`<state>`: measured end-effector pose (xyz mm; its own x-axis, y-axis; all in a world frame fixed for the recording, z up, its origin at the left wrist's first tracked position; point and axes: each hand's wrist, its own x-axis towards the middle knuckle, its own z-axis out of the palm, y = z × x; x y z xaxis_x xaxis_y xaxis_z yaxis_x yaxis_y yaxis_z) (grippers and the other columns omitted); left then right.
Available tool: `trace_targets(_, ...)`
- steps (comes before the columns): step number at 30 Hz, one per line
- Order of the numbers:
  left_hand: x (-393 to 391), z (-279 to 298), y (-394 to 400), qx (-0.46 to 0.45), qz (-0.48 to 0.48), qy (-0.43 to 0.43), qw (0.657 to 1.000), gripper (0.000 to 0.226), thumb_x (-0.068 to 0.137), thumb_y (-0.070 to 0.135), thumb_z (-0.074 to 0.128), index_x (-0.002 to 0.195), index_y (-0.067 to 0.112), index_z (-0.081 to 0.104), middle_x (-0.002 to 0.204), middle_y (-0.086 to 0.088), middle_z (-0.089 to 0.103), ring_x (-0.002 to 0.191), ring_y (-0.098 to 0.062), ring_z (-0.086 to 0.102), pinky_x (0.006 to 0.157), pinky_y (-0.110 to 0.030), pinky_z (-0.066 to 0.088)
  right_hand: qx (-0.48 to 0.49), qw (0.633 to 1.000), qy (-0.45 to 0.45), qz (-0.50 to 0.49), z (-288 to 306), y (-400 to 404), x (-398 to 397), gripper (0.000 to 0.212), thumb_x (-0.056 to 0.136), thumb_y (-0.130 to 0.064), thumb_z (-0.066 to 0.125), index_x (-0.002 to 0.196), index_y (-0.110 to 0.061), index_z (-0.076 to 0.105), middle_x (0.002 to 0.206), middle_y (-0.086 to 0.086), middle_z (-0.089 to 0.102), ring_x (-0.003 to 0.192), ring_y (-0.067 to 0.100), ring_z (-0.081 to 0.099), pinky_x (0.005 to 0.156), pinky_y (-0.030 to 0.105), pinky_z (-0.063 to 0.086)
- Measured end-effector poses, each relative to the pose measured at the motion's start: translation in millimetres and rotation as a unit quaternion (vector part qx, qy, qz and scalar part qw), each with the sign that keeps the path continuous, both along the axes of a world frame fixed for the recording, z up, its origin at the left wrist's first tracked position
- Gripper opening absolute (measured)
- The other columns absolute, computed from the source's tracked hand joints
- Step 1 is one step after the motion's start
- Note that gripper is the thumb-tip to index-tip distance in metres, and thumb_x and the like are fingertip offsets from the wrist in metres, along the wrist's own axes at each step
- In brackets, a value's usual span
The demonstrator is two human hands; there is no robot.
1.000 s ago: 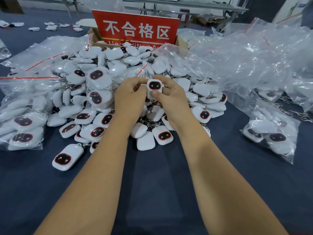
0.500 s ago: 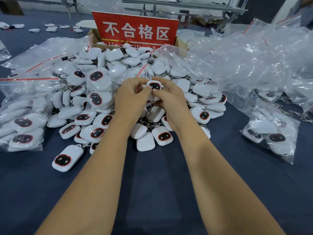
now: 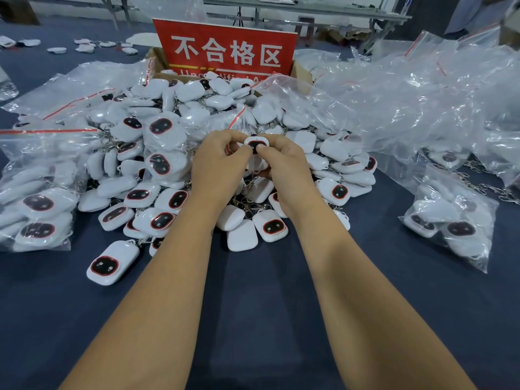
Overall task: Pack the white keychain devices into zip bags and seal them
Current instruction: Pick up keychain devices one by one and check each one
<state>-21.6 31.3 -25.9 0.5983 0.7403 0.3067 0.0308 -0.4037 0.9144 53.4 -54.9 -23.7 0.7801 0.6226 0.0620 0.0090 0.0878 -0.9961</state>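
Head view: left hand [image 3: 218, 161] and right hand [image 3: 284, 164] both pinch one device [image 3: 256, 143] above the pile [image 3: 168, 175]. Picking step, seemingly; next it needs an open bag [image 3: 394, 108], at 2 o'clock.

The lower half of the held device [image 3: 255, 144] is concealed behind the thumbs of both hands. The English line on the red sign [image 3: 225, 49] is partly covered by the device pile [image 3: 197, 114]. The cardboard box [image 3: 299, 70] shows its corners only. The filled bag [image 3: 36, 192] is cut off at the left edge. Small white items [image 3: 84, 46] on the far bench are too small to identify.
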Motion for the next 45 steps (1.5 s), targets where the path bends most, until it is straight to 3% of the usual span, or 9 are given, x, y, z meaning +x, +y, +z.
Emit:
trace_targets(5, 0.0, -0.3, 0.3, -0.004, -0.002, -0.005, 1.000, 0.009, 0.087, 0.027, 0.062, 0.086, 0.035, 0.066, 0.089, 0.003, 0.060, 0.076, -0.007, 0.052, 0.075, -0.030, 0.046, 0.001, 1.000, -0.005, 0.009, 0.9, -0.7, -0.4, 0.020, 0.098, -0.004, 0.051, 0.104, -0.015, 0.066, 0.090, 0.006, 0.071, 0.081, 0.014, 0.066, 0.075, 0.029, 0.056)
trace_targets(10, 0.6, 0.1, 0.8, -0.008, -0.002, -0.007, 1.000, 0.010, 0.087, 0.026, 0.062, 0.084, 0.034, 0.065, 0.086, 0.006, 0.059, 0.073, -0.007, 0.052, 0.073, -0.028, 0.045, 0.012, 1.000, -0.003, 0.017, 1.3, -1.6, -1.6, 0.022, 0.099, 0.000, 0.048, 0.100, -0.014, 0.064, 0.097, 0.013, 0.070, 0.086, 0.021, 0.065, 0.085, 0.039, 0.054)
trace_targets(23, 3.6, -1.9, 3.9, 0.062, 0.008, 0.037, 0.997, 0.007, 0.090, 0.024, 0.059, 0.089, 0.025, 0.066, 0.094, -0.005, 0.063, 0.076, -0.011, 0.053, 0.069, -0.025, 0.042, 0.007, 1.000, -0.022, 0.005, 2.0, -1.4, -3.2, 0.021, 0.097, 0.000, 0.051, 0.100, -0.016, 0.065, 0.079, -0.006, 0.069, 0.064, -0.003, 0.063, 0.065, 0.013, 0.050)
trace_targets(28, 3.1, 0.0, 1.6, 0.072, 0.009, 0.022, 0.997, 0.007, 0.091, 0.022, 0.061, 0.093, 0.027, 0.065, 0.095, -0.004, 0.065, 0.080, -0.012, 0.059, 0.072, -0.025, 0.047, 0.019, 1.000, -0.013, 0.004, 1.6, 0.0, -3.1, 0.022, 0.097, 0.000, 0.051, 0.099, -0.017, 0.065, 0.090, 0.003, 0.072, 0.078, 0.007, 0.067, 0.074, 0.021, 0.053)
trace_targets(32, -1.4, 3.8, -2.6, 0.007, 0.002, -0.050, 0.999, 0.015, 0.089, 0.021, 0.057, 0.098, 0.033, 0.061, 0.076, 0.009, 0.061, 0.061, -0.003, 0.056, 0.058, -0.020, 0.046, 0.035, 0.999, -0.016, -0.024, 1.9, 0.8, -1.7, 0.013, 0.097, -0.008, 0.056, 0.101, -0.015, 0.065, 0.087, -0.001, 0.069, 0.078, 0.010, 0.065, 0.080, 0.036, 0.057)
trace_targets(38, 0.9, 8.6, 0.4, -0.039, 0.062, -0.057, 0.996, 0.052, 0.087, 0.009, 0.058, 0.136, 0.020, 0.043, 0.070, 0.010, 0.062, 0.057, 0.003, 0.058, 0.059, -0.010, 0.045, 0.235, 0.969, 0.061, -0.051, 15.6, -2.8, 3.6, 0.020, 0.092, 0.012, 0.051, 0.095, -0.008, 0.056, 0.098, 0.013, 0.063, 0.094, 0.032, 0.066, 0.084, 0.038, 0.060)
trace_targets(41, 0.7, 10.3, -2.0, -0.067, 0.047, -0.059, 0.995, 0.031, 0.090, 0.009, 0.053, 0.116, 0.024, 0.056, 0.078, -0.001, 0.067, 0.062, -0.010, 0.064, 0.066, -0.029, 0.055, 0.278, 0.956, 0.093, -0.006, 16.9, -4.4, 3.1, 0.019, 0.093, 0.013, 0.048, 0.099, -0.005, 0.053, 0.108, 0.023, 0.060, 0.109, 0.047, 0.063, 0.090, 0.040, 0.058)
trace_targets(43, 0.6, 11.5, -4.1, -0.067, 0.040, -0.064, 0.995, 0.020, 0.092, 0.010, 0.053, 0.097, 0.026, 0.063, 0.072, 0.001, 0.066, 0.061, -0.015, 0.064, 0.068, -0.040, 0.058, 0.266, 0.961, 0.075, 0.009, 16.5, -3.3, 1.4, 0.019, 0.094, 0.011, 0.050, 0.099, -0.007, 0.054, 0.103, 0.016, 0.064, 0.101, 0.035, 0.066, 0.089, 0.035, 0.056)
trace_targets(45, 0.9, 11.5, -5.5, -0.047, 0.040, -0.077, 0.995, 0.019, 0.094, 0.012, 0.054, 0.090, 0.025, 0.067, 0.063, 0.009, 0.064, 0.055, -0.008, 0.062, 0.060, -0.032, 0.056, 0.217, 0.976, 0.026, 0.000, 15.5, -1.7, -0.7, 0.020, 0.094, 0.009, 0.055, 0.099, -0.011, 0.055, 0.097, 0.008, 0.067, 0.092, 0.021, 0.066, 0.089, 0.033, 0.054)
